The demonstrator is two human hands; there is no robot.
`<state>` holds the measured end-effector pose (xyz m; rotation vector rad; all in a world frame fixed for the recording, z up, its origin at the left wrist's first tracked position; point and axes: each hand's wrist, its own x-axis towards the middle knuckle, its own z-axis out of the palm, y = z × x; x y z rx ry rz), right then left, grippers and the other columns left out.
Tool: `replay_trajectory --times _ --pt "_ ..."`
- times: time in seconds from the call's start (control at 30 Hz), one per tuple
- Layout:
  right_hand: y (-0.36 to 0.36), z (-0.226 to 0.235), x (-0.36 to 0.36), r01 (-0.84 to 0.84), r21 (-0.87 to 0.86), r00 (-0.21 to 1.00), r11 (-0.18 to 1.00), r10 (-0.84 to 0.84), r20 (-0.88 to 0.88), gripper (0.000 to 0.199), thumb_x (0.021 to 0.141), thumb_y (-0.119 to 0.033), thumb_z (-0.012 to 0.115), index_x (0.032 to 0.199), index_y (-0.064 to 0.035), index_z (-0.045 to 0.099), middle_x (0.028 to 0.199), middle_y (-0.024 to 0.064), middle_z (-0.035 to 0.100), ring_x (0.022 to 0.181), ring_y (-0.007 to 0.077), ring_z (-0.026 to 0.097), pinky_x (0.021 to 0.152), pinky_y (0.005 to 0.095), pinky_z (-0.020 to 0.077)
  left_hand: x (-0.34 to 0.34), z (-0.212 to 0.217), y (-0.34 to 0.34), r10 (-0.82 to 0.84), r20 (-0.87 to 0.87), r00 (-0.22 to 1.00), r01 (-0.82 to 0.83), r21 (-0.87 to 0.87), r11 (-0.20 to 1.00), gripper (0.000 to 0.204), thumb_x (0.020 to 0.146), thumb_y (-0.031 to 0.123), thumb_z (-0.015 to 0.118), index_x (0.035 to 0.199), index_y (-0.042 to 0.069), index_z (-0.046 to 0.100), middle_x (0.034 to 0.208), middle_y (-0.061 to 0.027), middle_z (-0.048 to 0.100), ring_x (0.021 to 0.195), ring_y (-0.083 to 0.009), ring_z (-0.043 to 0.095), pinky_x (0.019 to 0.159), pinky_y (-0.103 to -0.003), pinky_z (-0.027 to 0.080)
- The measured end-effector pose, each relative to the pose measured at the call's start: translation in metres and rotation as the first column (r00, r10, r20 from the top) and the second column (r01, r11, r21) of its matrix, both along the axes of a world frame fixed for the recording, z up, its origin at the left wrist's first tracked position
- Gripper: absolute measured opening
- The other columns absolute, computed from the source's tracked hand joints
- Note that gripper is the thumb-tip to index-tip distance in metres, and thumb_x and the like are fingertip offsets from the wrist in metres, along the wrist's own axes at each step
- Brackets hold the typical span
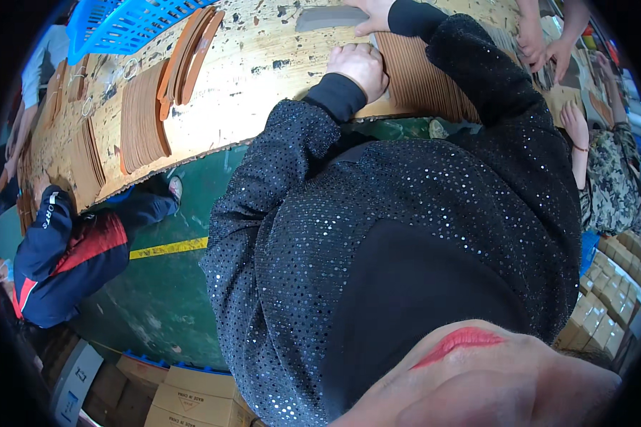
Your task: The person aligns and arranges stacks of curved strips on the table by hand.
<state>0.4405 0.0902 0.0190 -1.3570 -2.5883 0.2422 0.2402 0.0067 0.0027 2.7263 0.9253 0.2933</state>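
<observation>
My left hand [358, 70] rests on the worktable with its fingers curled in, at the left edge of a thick row of thin brown strips [424, 82]. Whatever its fingers may hold is hidden beneath them. My right hand [374, 14] reaches to the far side of that row, fingers and thumb spread, its fingertips partly cut off by the top of the view. Beside it, to the left, lies a flat grey strip stack [326, 18].
The worn wooden worktable [238, 85] bears more brown strip stacks [144, 117], loose orange-brown strips [192, 57] and a blue plastic basket [132, 28]. Co-workers' hands [541, 46] work at the right; a person in dark blue and red [78, 249] sits left. Cardboard boxes [192, 398] stand behind.
</observation>
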Motion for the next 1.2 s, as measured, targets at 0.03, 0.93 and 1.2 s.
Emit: replay_trajectory --times 0.03,0.93,1.2 --pt "-0.002 0.001 0.000 0.004 0.000 1.000 1.000 -0.004 0.002 0.067 0.073 -0.033 0.084 0.129 -0.0031 0.064 0.124 0.0259 0.066 0.114 0.0438 0.061 0.101 0.0507 0.0468 0.000 0.000 0.000 -0.004 0.002 1.000 0.004 0.000 1.000 0.039 0.088 0.035 0.062 0.107 0.003 0.073 0.109 -0.0147 0.071 0.108 -0.0325 0.065 0.096 -0.049 0.044" --pt "0.019 0.015 -0.207 -0.087 0.240 0.992 0.967 0.107 -0.071 0.042 0.091 -0.015 0.062 0.132 -0.0071 0.063 0.124 0.0161 0.067 0.114 0.0359 0.062 0.102 0.0462 0.0484 -0.232 0.036 0.027 0.223 0.244 0.944 -0.309 0.407 0.859 0.060 0.073 0.024 0.079 0.125 0.002 0.058 0.115 -0.0224 0.057 0.101 -0.0384 0.059 0.084 -0.050 0.053" --pt "0.101 0.045 -0.275 -0.225 -0.040 0.890 0.974 0.222 0.398 0.100 0.067 -0.017 0.081 0.156 -0.0070 0.037 0.161 0.0179 0.038 0.147 0.0367 0.036 0.122 0.0541 0.0250 -0.334 0.024 0.018 0.613 0.149 0.776 -0.622 0.346 0.703 0.080 0.074 0.041 0.083 0.140 0.008 0.052 0.142 -0.0284 0.046 0.133 -0.0517 0.041 0.107 -0.066 0.036"
